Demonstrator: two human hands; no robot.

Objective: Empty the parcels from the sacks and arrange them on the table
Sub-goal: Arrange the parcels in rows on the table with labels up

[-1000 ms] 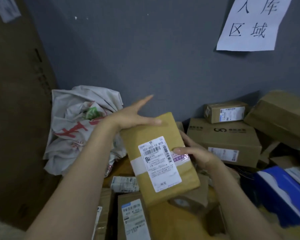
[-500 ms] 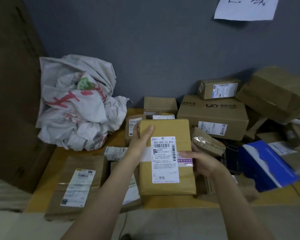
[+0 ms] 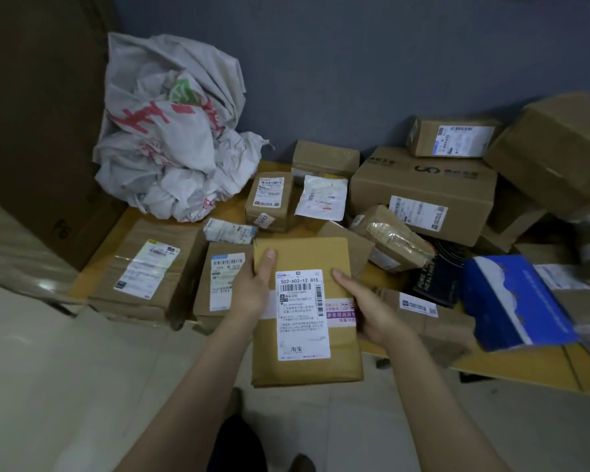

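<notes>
Between left hand (image 3: 249, 291) and right hand (image 3: 372, 311), the parcel (image 3: 304, 369), gripped by its sides

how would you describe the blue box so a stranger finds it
Find the yellow table against the grey wall. Near its right front edge lies a flat blue cardboard box with a ragged white band; no other parcel there is blue.

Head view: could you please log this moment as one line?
parcel: label up, over table edge | left hand: grips it | right hand: grips it | sack: crumpled, back-left
</notes>
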